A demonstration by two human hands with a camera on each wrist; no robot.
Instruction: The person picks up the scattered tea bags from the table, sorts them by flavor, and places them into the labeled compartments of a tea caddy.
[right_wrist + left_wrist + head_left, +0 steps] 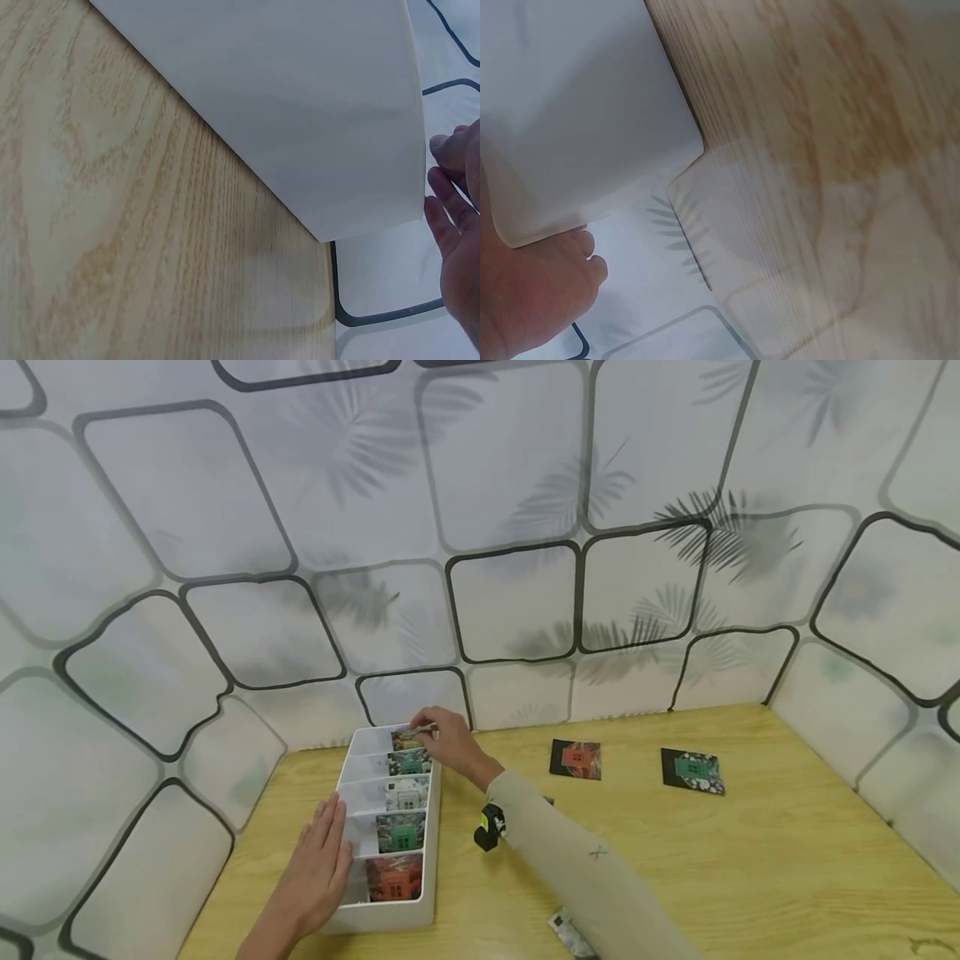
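Note:
A white compartment tray (429, 868) stands on the table, with flat printed packets in its compartments. The nearest packet (394, 878) is red; beyond it lie a green packet (401, 833), a white packet (407, 794) and another green one. My left hand (315, 860) rests along the tray's left rim, its fingers straight. Over the farthest compartment, my right hand (453, 745) pinches a thin flat packet (423, 729), seen nearly edge-on. A dark packet (403, 741) lies below it. In the right wrist view, the tray wall (300, 112) hides what the fingers hold.
On the table (750, 860), a red-and-black packet (576, 759) and a green-and-black packet (692, 771) lie to the right. A pale packet (570, 933) is partly under the right sleeve (585, 860). A patterned wall covering (517, 602) rises behind the tray.

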